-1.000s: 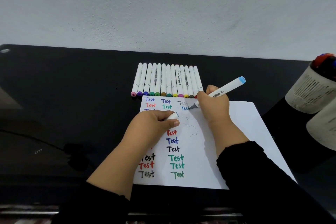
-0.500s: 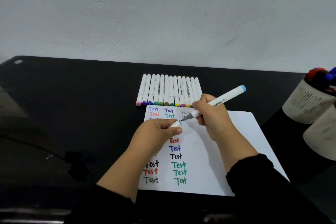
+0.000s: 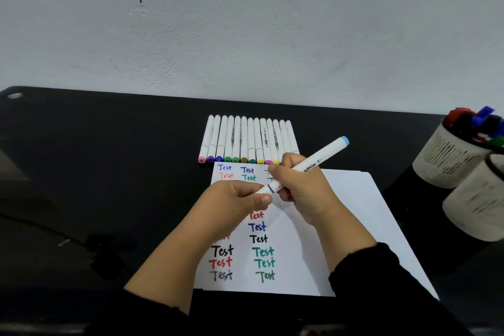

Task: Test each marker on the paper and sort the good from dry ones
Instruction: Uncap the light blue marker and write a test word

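My right hand [image 3: 302, 191] grips a white marker [image 3: 311, 163] with a light-blue end, slanted up to the right above the white paper [image 3: 341, 226]. My left hand [image 3: 231, 204] pinches the marker's white cap [image 3: 263, 189], which now sits on the marker's lower tip. The paper carries columns of the word "Test" in several colours. A row of several white markers [image 3: 245, 139] with coloured ends lies side by side just beyond the paper's far edge.
The black table [image 3: 109, 172] stands against a grey wall. Two pale mesh cups sit at the right: the far cup [image 3: 447, 161] holds several markers, the near cup [image 3: 477, 202] overlaps it. A dark cable and a small clip [image 3: 64, 242] lie at the left.
The right hand lifted the marker's tip off the paper and brought it to the cap in my left hand; cap and marker are now joined. The view has tilted slightly.
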Demonstrator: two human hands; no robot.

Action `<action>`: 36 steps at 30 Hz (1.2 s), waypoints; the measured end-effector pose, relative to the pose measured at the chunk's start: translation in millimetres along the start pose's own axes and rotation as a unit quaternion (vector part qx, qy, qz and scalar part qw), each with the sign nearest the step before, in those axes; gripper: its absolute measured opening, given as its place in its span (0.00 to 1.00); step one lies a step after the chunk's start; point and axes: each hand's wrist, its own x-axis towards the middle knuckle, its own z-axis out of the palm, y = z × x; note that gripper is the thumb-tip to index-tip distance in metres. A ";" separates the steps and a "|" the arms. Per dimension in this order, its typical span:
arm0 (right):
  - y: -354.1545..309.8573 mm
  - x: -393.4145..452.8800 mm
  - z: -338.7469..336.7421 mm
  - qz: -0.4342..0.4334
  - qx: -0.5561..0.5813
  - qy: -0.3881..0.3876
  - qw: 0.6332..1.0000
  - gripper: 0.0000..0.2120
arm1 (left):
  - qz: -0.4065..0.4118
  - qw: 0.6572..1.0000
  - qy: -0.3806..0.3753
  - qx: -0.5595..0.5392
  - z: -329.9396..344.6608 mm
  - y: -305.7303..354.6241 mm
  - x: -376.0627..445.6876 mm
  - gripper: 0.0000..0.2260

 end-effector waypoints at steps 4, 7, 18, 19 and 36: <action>-0.6 0.2 8.2 0.011 0.011 0.041 0.999 0.19 | 0.010 1.000 0.024 0.017 1.5 3.1 -0.3 0.07; 2.3 0.2 14.9 0.028 0.029 0.062 0.997 0.20 | 0.001 0.998 0.049 0.033 3.5 2.7 0.0 0.08; 2.0 -1.8 20.8 0.097 0.030 0.079 0.992 0.15 | 0.015 0.980 0.094 0.176 8.6 2.4 4.7 0.16; -0.6 -3.4 19.5 0.104 0.025 0.068 0.992 0.12 | 0.014 0.980 0.093 0.174 7.7 2.7 4.9 0.15; -13.7 -50.2 -25.2 -0.346 -0.573 0.125 0.733 0.13 | 0.101 0.973 0.105 0.177 11.9 33.9 -32.7 0.18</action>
